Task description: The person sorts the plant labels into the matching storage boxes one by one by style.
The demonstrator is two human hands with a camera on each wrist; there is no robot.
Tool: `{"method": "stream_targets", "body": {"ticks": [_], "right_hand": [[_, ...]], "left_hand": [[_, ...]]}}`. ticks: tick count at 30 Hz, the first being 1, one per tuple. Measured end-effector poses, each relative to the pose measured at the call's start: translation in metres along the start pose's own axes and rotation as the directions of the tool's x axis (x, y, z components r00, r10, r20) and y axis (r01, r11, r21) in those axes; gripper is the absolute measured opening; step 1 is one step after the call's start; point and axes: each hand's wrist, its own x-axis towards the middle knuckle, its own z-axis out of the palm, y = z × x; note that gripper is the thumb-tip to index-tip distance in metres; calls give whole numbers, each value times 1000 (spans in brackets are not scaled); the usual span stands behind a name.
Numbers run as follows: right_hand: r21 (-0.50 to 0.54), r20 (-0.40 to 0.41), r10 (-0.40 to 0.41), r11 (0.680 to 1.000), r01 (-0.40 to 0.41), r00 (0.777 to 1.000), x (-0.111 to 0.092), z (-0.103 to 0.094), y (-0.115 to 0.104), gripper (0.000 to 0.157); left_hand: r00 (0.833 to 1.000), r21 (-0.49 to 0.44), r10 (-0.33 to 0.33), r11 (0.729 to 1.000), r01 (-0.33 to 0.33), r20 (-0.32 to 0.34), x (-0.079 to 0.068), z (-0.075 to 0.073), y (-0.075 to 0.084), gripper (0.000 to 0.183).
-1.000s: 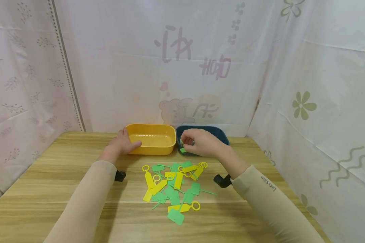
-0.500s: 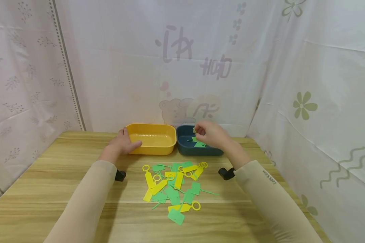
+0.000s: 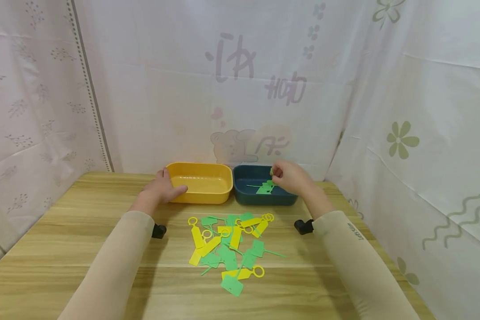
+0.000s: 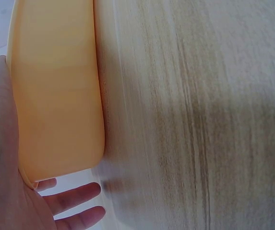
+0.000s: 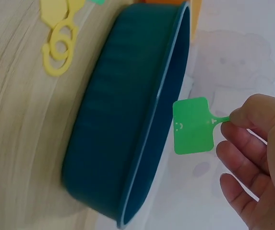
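My right hand (image 3: 292,176) is over the right part of the dark blue bin (image 3: 260,200). In the right wrist view, thumb and forefinger pinch the thin stem of a green plastic tag (image 5: 193,125) above the bin's rim. Several other green tags (image 3: 265,188) lie inside this bin. At the yellow bin (image 3: 202,198), my left hand (image 3: 160,189) rests on the left end, thumb along the rim. The left wrist view shows its fingers (image 4: 77,196) extended past the bin's end. Inside the yellow bin no tags show.
A mixed pile of green tags (image 3: 232,284) and yellow ring-ended tags (image 3: 210,246) lies on the wooden table (image 3: 176,293) in front of the bins. The two bins stand side by side near the back edge. A patterned curtain (image 3: 152,98) hangs behind and at both sides.
My right hand has moved rightward across the blue bin, from its left side to its right, uncovering the green tags inside. The left hand has stayed on the yellow bin.
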Motion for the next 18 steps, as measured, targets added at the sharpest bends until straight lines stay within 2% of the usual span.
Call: {"method": "stream_targets", "body": {"ticks": [9,18], "right_hand": [[-36,20,51,998,-50,999,-6,-2,14,17],[-76,-18,132,988,-133,991,-9,-6,25,32]], "left_hand": [[1000,16,4,1000,-4,0,4,4,-4,120],[1000,22,-4,1000,4,7,8,5,-7,121]]}}
